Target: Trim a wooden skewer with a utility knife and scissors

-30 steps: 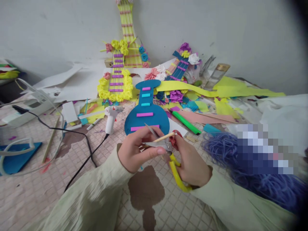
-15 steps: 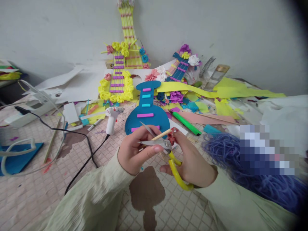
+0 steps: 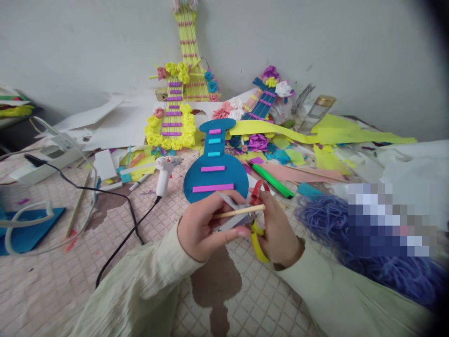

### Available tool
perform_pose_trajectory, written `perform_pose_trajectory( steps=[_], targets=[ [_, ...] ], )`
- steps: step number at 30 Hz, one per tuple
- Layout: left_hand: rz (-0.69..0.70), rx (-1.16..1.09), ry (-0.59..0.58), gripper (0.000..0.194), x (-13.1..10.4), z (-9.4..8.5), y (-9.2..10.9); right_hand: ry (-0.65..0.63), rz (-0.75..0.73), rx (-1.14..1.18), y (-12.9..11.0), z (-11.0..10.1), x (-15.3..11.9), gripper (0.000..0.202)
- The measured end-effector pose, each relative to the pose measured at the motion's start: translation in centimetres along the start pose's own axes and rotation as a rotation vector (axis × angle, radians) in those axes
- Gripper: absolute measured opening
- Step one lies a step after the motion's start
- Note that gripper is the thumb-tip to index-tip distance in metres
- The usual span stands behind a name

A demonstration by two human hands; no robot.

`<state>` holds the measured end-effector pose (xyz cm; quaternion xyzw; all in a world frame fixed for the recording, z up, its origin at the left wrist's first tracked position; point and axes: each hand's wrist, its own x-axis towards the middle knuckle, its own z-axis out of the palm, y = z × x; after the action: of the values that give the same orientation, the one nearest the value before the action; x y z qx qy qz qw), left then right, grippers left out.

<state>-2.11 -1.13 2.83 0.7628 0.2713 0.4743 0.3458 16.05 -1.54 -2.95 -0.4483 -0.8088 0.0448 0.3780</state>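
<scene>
Since half a second back we've brought both hands up and a bit right, closer to the blue guitar cutout, and the wooden stick (image 3: 240, 211) has flattened out to nearly level instead of slanting up. It sits pinched in the fingers of our left hand (image 3: 203, 229), its free end poking right past the scissors (image 3: 254, 220), just in front of our right hand (image 3: 277, 229). That right hand is wrapped around the yellow-and-red scissor handles, and the grey blades point left, crossing under the stick and touching our left fingers. How far the blades are apart we can't really tell.

Just beyond the hands lies the blue guitar cutout (image 3: 214, 175) with pink and teal strips. Left of it stands a white glue gun (image 3: 163, 173) with its black cord (image 3: 119, 234) running over the tiled floor. A green marker (image 3: 273, 180) lies to the right, with purple yarn (image 3: 326, 220) near our right sleeve.
</scene>
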Motion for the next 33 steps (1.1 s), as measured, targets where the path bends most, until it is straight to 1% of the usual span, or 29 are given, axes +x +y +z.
perform_pose_trajectory(
  steps=[2, 5, 8, 10, 12, 15, 18, 21, 24, 26, 29, 31, 33],
  targets=[
    [0.018, -0.001, 0.006, 0.028, -0.1, 0.1, 0.1, 0.013, 0.001, 0.001, 0.0, 0.2, 0.2, 0.065],
    [-0.005, -0.008, 0.033, 0.026, -0.1, 0.2, 0.3, 0.033, 0.007, 0.058, -0.5, 0.3, 0.5, 0.066],
    [-0.030, 0.000, 0.074, 0.023, -0.1, 0.2, 0.2, -0.012, 0.046, 0.141, -1.1, 0.5, 0.5, 0.068],
    [-0.026, 0.024, 0.069, 0.023, 0.0, 0.3, 0.2, -0.053, 0.104, 0.176, -1.2, 0.6, 0.5, 0.063],
    [-0.016, 0.058, 0.054, 0.022, 0.1, 0.3, 0.2, -0.048, 0.132, 0.190, -0.9, 0.7, 0.4, 0.055],
    [0.016, 0.127, 0.039, 0.023, 0.2, 0.1, 0.5, -0.013, 0.108, 0.194, -0.4, 0.6, 0.4, 0.047],
    [0.083, 0.234, -0.003, 0.027, 0.2, -0.3, 0.6, -0.038, 0.095, 0.202, -0.3, 0.4, 0.5, 0.044],
    [0.122, 0.367, -0.030, 0.032, 0.2, -0.7, 0.4, -0.090, 0.161, 0.221, -0.7, 0.2, 0.6, 0.037],
    [0.143, 0.487, -0.003, 0.035, 0.2, -0.9, 0.1, -0.121, 0.254, 0.237, -0.9, 0.0, 0.8, 0.032],
    [0.146, 0.562, 0.031, 0.033, 0.2, -1.0, 0.0, -0.123, 0.268, 0.227, -0.8, -0.1, 0.8, 0.034],
    [0.137, 0.636, 0.081, 0.020, 0.2, -0.9, -0.1, -0.130, 0.268, 0.203, -0.6, -0.2, 0.9, 0.040],
    [0.125, 0.640, 0.089, 0.016, 0.2, -0.9, -0.2, -0.143, 0.258, 0.203, -0.5, -0.2, 0.9, 0.045],
    [0.101, 0.596, 0.089, 0.015, 0.2, -0.7, -0.4, -0.146, 0.238, 0.204, -0.5, -0.3, 0.8, 0.047]
  ],
)
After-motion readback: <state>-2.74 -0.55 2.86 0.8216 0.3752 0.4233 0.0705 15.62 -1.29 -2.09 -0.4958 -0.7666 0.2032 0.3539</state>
